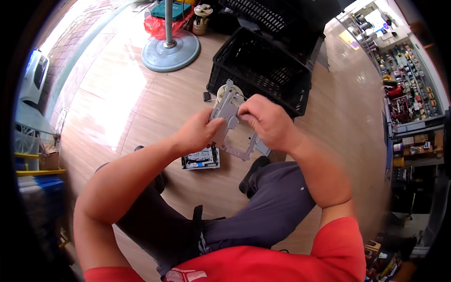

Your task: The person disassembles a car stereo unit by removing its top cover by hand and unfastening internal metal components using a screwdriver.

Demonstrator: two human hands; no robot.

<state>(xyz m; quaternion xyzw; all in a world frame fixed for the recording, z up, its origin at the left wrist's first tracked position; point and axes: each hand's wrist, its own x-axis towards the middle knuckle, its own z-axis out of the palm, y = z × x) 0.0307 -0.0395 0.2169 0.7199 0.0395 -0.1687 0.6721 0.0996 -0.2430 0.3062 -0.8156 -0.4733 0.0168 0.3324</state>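
A grey metal frame with cut-outs (pixel 227 112) is held up in front of me, tilted above the floor. My left hand (pixel 199 130) grips its left edge, thumb on the face of the metal. At its right side my right hand (pixel 268 122) has its fingers pinched together near the upper part; whatever is between them is too small to make out. On the floor below lies an opened device with a white and black inside and a blue spot (pixel 202 159). A round cream-coloured part (pixel 237 90) shows behind the frame's top, beside a small black piece (pixel 206 96).
Beyond my hands stands a black plastic crate (pixel 263 66). Farther left is a round grey stand base (pixel 170 50) with a pole, near a red bag (pixel 159 27). Shelves with many small items (pixel 408 80) line the right. My shoes and legs frame the opened device.
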